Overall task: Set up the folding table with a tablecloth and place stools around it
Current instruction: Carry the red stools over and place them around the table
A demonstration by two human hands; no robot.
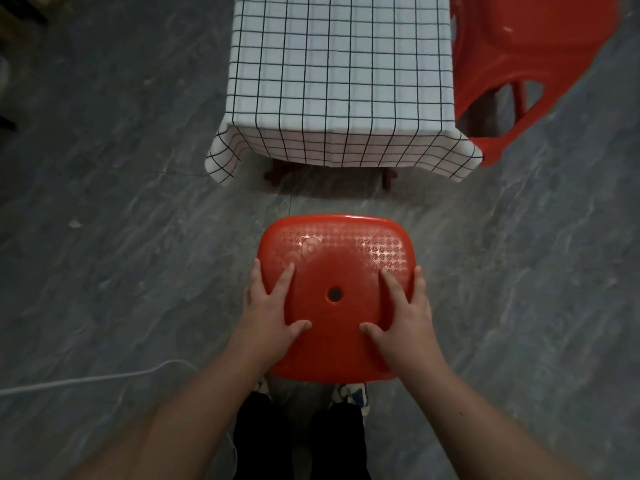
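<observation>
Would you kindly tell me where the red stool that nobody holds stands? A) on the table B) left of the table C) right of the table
C: the free stool stands beside the right edge of the checked tablecloth; the left hand and right hand grip the held stool.

Both your bare arms reach forward, your left hand (270,315) and right hand (407,318) gripping the stool (346,244) by opposite sides, fingers spread, thumbs turned inward.

Your left hand (273,317) and right hand (405,317) grip opposite side edges of the red square plastic stool (337,344). Ahead of your fingertips (289,270): white checked fabric tablecloth (339,81) on the dark-legged folding table (272,174); right of it, second red plastic stool (540,46).
</observation>
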